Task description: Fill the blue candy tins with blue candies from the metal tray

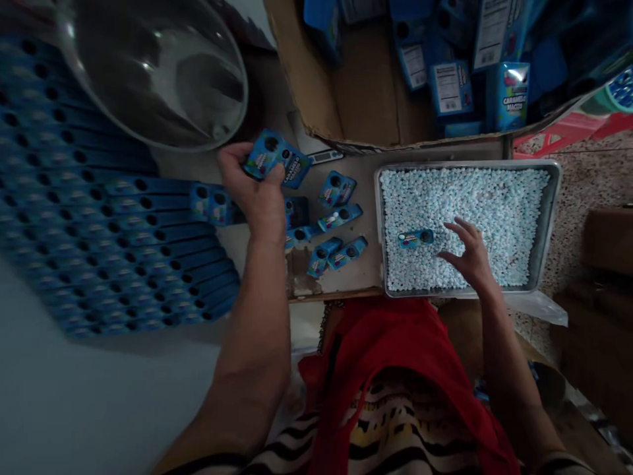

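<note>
Blue candy boxes [295, 170] are gripped between the thumb and fingers of my left hand [257, 188], above the table's left part. My right hand [469, 254] hovers with thumb and fingers apart over a metal tray [554, 211] filled with small pale blue and white candies [465, 191]. A small blue box [416, 238] lies on the candies, just left of my right hand. Several more blue boxes [337, 189] lie loose on the table between my left hand and the tray.
Rows of stacked blue boxes [163, 244] fill the left side. A large metal bowl [158, 72] stands at the upper left. At the top, a cardboard carton [366, 99] holds many blue boxes. A digital thermometer-like tool [325, 157] lies below it.
</note>
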`<state>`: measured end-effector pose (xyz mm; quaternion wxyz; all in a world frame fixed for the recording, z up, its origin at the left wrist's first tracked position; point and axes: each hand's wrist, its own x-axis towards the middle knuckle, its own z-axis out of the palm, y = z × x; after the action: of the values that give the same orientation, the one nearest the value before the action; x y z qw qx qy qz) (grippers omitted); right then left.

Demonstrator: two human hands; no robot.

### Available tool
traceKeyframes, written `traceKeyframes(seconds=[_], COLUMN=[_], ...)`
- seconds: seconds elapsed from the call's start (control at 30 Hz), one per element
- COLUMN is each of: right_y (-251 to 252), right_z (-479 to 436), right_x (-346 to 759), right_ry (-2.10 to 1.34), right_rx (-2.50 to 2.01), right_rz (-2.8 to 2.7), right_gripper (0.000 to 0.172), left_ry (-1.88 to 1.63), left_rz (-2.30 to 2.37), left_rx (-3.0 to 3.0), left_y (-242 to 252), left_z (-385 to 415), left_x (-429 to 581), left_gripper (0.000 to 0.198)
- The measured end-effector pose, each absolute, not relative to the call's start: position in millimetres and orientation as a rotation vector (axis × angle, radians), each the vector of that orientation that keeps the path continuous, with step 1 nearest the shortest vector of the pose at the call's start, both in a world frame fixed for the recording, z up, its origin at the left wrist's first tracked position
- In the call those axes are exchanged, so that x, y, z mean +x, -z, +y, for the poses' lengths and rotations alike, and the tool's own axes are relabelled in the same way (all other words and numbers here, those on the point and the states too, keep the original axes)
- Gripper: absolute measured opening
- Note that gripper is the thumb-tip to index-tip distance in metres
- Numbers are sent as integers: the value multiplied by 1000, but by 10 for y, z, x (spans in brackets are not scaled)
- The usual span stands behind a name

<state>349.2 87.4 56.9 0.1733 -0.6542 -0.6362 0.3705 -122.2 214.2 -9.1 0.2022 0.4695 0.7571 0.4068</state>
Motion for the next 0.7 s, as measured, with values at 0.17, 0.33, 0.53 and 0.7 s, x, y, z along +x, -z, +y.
traceKeyframes(seconds=[0.17,0.33,0.53,0.7], right_y=[-428,-486,-705,-634], right_z=[1064,1080,1177,1535], right_x=[3113,3023,2691,2314], right_ry=[-1294,-1310,-1274,-1196], right_rx=[-1594,-1636,-1569,-1592], right_rz=[-1824,-1430,-1468,-1480], right_gripper=[52,34,28,35], left_ry=[-1029,-764,-758,-890], left_rz=[2300,2235,2181,2141], left_rx=[1087,1192,1288,1653], left_y=[241,308,143,-311], left_z=[2068,2055,1968,1518], left_x=[-1131,-1169,-1299,-1149], left_gripper=[65,62,57,43])
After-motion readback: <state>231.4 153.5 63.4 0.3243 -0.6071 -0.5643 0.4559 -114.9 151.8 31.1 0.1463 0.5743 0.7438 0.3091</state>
